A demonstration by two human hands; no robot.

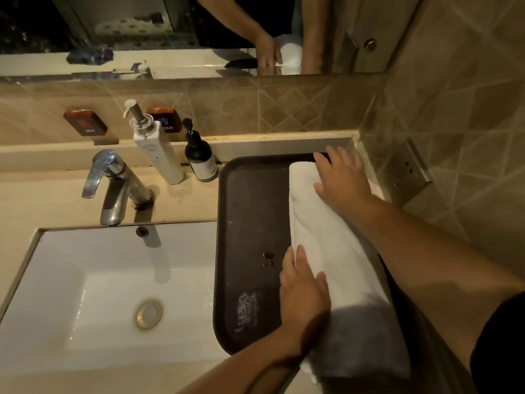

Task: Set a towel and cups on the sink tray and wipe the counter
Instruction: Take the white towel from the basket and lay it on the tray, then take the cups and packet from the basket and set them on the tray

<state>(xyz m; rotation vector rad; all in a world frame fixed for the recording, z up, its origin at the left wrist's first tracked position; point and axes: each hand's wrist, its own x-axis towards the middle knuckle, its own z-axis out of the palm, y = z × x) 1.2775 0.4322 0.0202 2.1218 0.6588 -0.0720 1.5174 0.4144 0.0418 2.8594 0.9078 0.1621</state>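
Observation:
A folded white towel lies lengthwise along the right side of a dark brown tray, which sits on the counter to the right of the basin. My right hand lies flat on the towel's far end, fingers straight and spread, near the tray's back rim. My left hand rests flat on the towel's left edge near its middle, fingers straight. The towel's near end hangs over the tray's front edge. No cups are in view.
A white basin with a chrome tap fills the left. A white pump bottle and a dark pump bottle stand behind the tray's left corner. A wall socket is on the right wall. A mirror runs above.

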